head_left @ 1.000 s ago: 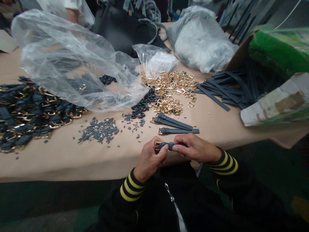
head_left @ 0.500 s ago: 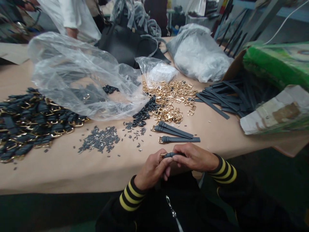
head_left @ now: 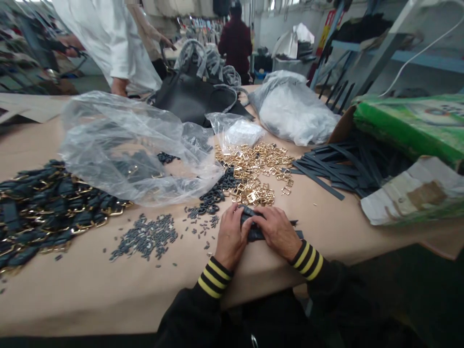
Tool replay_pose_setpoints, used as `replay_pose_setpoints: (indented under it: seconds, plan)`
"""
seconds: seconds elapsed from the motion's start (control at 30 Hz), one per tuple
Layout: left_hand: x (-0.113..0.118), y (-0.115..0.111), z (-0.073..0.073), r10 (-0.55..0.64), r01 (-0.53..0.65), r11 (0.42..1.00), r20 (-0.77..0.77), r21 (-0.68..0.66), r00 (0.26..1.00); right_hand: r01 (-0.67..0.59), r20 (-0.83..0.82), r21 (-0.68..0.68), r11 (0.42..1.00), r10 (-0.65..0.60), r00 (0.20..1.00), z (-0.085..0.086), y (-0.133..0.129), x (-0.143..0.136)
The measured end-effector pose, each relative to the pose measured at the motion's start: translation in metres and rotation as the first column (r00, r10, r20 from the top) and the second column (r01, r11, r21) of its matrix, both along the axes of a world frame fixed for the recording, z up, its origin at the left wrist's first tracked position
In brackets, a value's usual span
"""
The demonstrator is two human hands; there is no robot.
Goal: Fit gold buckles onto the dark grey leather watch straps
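Observation:
My left hand (head_left: pixel 231 238) and my right hand (head_left: pixel 278 232) are together over a few dark buckle straps (head_left: pixel 255 235) on the table. Both are closed, with the thumbs nearly meeting and the fingers curled round the straps. Much of the straps is hidden under the hands; their tail ends stick out to the right. Just beyond lies a heap of gold buckles (head_left: pixel 254 197), beside dark strap loops (head_left: pixel 214 194). Small dark pieces (head_left: pixel 148 237) are scattered left of my left hand.
A large heap of buckled straps (head_left: pixel 54 203) covers the left side. Clear plastic (head_left: pixel 141 145) lies behind. Loose dark strips (head_left: pixel 326 166) spill from a green box (head_left: pixel 409 121) at right. Black bags (head_left: pixel 192 92) and a person in white (head_left: pixel 116 43) are at the back.
Both hands have moved forward from the table edge to the straps on the table, taking the buckle strap along. The camera view has tilted up.

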State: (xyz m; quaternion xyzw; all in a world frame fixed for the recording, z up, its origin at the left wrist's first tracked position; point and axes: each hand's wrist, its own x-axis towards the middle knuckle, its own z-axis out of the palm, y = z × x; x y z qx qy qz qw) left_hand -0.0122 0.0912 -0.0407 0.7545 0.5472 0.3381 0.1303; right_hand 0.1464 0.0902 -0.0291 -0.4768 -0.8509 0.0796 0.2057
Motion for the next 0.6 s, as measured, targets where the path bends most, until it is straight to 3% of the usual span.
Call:
replay_pose_setpoints:
  seconds: [0.13,0.23,0.3,0.37,0.4,0.43,0.53,0.6]
  plan:
    - [0.020,-0.013,-0.011,0.023,-0.020,0.999,-0.087,0.031,0.996,-0.070,-0.031,-0.006,0.998,0.070,0.997,-0.006,-0.001,0.017]
    - [0.038,-0.025,-0.014,-0.012,0.019,0.999,-0.152,0.046,0.988,-0.174,-0.151,-0.036,0.984,0.167,0.974,0.000,0.009,0.043]
    - [0.051,-0.029,-0.015,-0.001,0.013,0.998,-0.193,0.060,0.981,-0.172,-0.230,-0.048,0.984,0.157,0.960,0.008,0.024,0.065]
    - [0.063,-0.029,-0.015,0.031,-0.013,0.997,-0.236,0.080,0.971,0.042,-0.217,-0.058,0.997,-0.054,0.975,0.016,0.044,0.089]
    - [0.069,-0.028,-0.015,0.045,-0.023,0.996,-0.256,0.087,0.966,0.246,-0.160,-0.057,0.968,-0.252,0.954,0.019,0.055,0.101]
    - [0.073,-0.027,-0.014,0.053,-0.029,0.995,-0.273,0.092,0.961,0.458,-0.056,-0.065,0.887,-0.461,0.886,0.020,0.065,0.112]
    - [0.079,-0.023,-0.013,0.061,-0.036,0.995,-0.279,0.093,0.958,0.659,0.038,-0.060,0.750,-0.658,0.752,0.016,0.091,0.137]
    - [0.078,-0.023,-0.012,0.043,-0.021,0.996,-0.245,0.089,0.969,0.688,0.072,-0.082,0.721,-0.684,0.726,0.012,0.100,0.145]
